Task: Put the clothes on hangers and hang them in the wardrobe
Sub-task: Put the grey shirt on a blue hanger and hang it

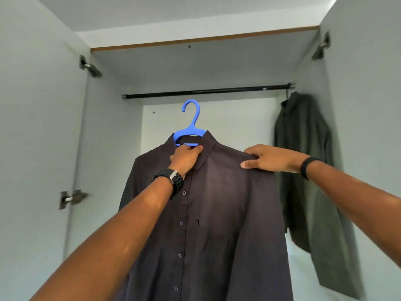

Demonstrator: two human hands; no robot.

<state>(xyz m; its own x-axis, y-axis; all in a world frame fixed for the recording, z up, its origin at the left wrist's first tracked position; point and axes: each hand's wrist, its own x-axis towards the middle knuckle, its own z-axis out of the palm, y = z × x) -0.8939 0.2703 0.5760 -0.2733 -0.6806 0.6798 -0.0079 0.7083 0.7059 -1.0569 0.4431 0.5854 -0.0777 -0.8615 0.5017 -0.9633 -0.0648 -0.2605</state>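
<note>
A dark button-up shirt [217, 213] hangs on a blue plastic hanger [191, 127], held up inside the open wardrobe. The hanger's hook sits just below the black rail [206, 92] and does not touch it. My left hand [186, 157] grips the hanger's lower bar at the shirt's collar. Pinching the shirt's right shoulder is my right hand [271, 158]. Most of the hanger is hidden under the shirt.
An olive green shirt [308, 166] hangs from the right end of the rail. The wardrobe's two doors [39, 148] stand open on either side, with metal hinges [90, 67] on their inner edges. The rail's left and middle stretch carries nothing.
</note>
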